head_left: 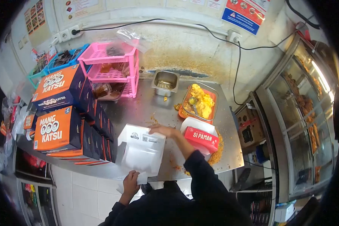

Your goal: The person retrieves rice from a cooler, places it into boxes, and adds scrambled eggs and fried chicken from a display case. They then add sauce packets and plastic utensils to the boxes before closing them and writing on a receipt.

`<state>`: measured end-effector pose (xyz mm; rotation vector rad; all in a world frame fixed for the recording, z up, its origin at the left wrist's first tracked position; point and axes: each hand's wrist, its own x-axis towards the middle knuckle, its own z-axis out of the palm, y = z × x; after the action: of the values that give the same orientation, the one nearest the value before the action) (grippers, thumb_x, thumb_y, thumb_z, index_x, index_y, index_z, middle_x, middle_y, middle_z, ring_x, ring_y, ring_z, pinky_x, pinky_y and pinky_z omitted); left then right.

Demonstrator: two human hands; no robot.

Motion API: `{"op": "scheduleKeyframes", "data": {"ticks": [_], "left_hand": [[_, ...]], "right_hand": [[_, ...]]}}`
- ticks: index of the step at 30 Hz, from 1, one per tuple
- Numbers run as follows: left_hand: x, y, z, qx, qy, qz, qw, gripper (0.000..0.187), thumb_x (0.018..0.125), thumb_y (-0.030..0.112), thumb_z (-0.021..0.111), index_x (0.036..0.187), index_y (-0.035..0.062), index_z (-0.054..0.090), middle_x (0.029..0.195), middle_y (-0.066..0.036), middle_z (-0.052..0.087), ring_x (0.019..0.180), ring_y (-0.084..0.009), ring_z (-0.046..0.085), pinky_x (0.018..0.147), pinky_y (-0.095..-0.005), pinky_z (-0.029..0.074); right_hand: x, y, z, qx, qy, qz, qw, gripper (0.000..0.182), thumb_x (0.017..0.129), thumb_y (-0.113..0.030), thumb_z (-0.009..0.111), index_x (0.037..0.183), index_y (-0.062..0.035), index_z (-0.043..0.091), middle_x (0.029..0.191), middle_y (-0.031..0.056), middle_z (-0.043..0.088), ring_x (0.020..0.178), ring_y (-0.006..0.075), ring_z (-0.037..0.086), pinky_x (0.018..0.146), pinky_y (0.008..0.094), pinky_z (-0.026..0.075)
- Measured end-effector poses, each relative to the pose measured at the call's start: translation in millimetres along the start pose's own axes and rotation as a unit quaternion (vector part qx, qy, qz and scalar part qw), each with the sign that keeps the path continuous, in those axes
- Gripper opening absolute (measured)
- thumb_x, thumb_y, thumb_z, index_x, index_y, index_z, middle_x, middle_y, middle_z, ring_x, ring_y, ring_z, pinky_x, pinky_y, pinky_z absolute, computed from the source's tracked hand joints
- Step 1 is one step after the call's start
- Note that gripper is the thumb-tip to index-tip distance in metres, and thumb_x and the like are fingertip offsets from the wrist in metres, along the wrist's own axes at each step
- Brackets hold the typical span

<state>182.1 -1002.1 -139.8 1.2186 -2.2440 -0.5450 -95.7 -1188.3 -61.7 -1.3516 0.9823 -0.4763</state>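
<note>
An open white cardboard food box (142, 156) lies on the steel counter in front of me, its lid raised at the far side. My right hand (162, 130) grips the far right corner of that lid. Near the counter's front edge, my left hand (130, 184) pinches a sheet of white paper (141, 178) beside the box's near side. To the right stands a red box (200, 140) marked "SI PAMAN", with its white inside partly showing; its contents are hidden from me. Orange crumbs (216, 156) lie around it.
Stacked orange and navy "MANG KATSU" boxes (56, 130) crowd the left side. Behind are a pink rack (113, 79), a metal pan (165, 83) and a tray of yellow food (203, 101) with a ladle (193, 105). A glass display case (301, 109) stands at right.
</note>
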Motion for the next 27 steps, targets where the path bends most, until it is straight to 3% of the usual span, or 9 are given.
{"op": "scheduleKeyframes", "data": {"ticks": [5,8,12,15,16,18,20,24,27], "left_hand": [[29,6,-15,-0.017,-0.024,-0.010,1.000,0.048,0.057,0.007,0.065,0.104,0.0071,0.053,0.103,-0.013,0.050,0.087,-0.0331,0.057,0.074,-0.0412,0.047],[54,9,-6,0.003,-0.025,-0.012,1.000,0.049,0.059,0.006,0.064,0.106,0.0069,0.052,0.103,-0.013,0.048,0.089,-0.0339,0.056,0.075,-0.0419,0.047],[81,15,5,-0.011,-0.011,0.027,1.000,0.059,0.058,0.005,0.065,0.115,0.0077,0.049,0.108,-0.015,0.047,0.088,-0.0339,0.055,0.075,-0.0405,0.047],[84,34,-3,-0.162,0.031,0.035,0.986,0.064,0.066,0.010,0.061,0.127,0.0076,0.042,0.110,-0.014,0.049,0.087,-0.0302,0.055,0.075,-0.0354,0.047],[80,34,3,-0.363,0.029,-0.039,0.930,0.063,0.071,0.014,0.057,0.131,0.0064,0.038,0.110,-0.012,0.050,0.085,-0.0268,0.054,0.074,-0.0331,0.046],[71,45,-2,-0.701,-0.047,-0.165,0.692,0.061,0.080,0.022,0.045,0.136,0.0020,0.031,0.105,-0.009,0.052,0.082,-0.0186,0.054,0.072,-0.0290,0.045],[78,78,-25,-0.787,-0.135,-0.216,0.562,0.062,0.079,0.021,0.046,0.136,0.0020,0.030,0.103,-0.010,0.052,0.081,-0.0174,0.054,0.072,-0.0292,0.045],[86,138,-28,-0.809,-0.236,-0.166,0.512,0.058,0.088,0.030,0.043,0.137,0.0024,0.028,0.101,-0.010,0.053,0.084,-0.0182,0.054,0.083,-0.0349,0.046],[75,190,-7,-0.797,-0.310,-0.147,0.498,0.060,0.091,0.037,0.043,0.137,0.0021,0.028,0.101,-0.010,0.054,0.086,-0.0189,0.055,0.089,-0.0404,0.044]], "right_hand": [[-80,-59,-13,-0.231,0.224,-0.069,0.944,0.054,0.070,-0.030,0.071,0.115,-0.0044,0.055,0.109,0.0143,0.060,0.106,0.0253,0.053,0.092,0.0344,0.039],[-151,-18,-21,-0.439,0.449,-0.114,0.770,0.064,0.059,-0.031,0.077,0.113,-0.0047,0.055,0.100,0.0161,0.062,0.097,0.0329,0.058,0.087,0.0394,0.043],[-210,10,15,-0.410,0.402,0.103,0.812,0.061,0.056,-0.026,0.077,0.110,-0.0079,0.054,0.102,0.0155,0.061,0.093,0.0347,0.058,0.085,0.0425,0.043],[-207,15,61,-0.484,0.435,0.050,0.757,0.046,0.055,-0.018,0.075,0.097,-0.0097,0.057,0.088,0.0103,0.060,0.087,0.0305,0.058,0.080,0.0437,0.043],[-201,20,70,-0.479,0.438,0.056,0.759,0.046,0.055,-0.018,0.075,0.097,-0.0097,0.057,0.088,0.0103,0.060,0.087,0.0305,0.058,0.080,0.0437,0.043],[-192,40,91,-0.550,0.455,0.085,0.695,0.027,0.073,-0.019,0.063,0.098,-0.0150,0.056,0.091,0.0075,0.057,0.092,0.0250,0.056,0.085,0.0448,0.038],[-190,68,96,-0.549,0.433,0.090,0.709,0.024,0.078,-0.017,0.057,0.102,-0.0163,0.056,0.094,0.0072,0.057,0.094,0.0235,0.054,0.089,0.0490,0.034],[-218,54,134,-0.543,0.518,0.032,0.660,0.034,0.074,-0.022,0.064,0.107,-0.0143,0.058,0.097,0.0051,0.058,0.102,0.0221,0.053,0.099,0.0453,0.029],[-281,24,186,-0.287,0.644,-0.017,0.709,0.035,0.075,-0.021,0.066,0.107,-0.0084,0.058,0.100,0.0071,0.059,0.099,0.0203,0.055,0.096,0.0389,0.034]]}}
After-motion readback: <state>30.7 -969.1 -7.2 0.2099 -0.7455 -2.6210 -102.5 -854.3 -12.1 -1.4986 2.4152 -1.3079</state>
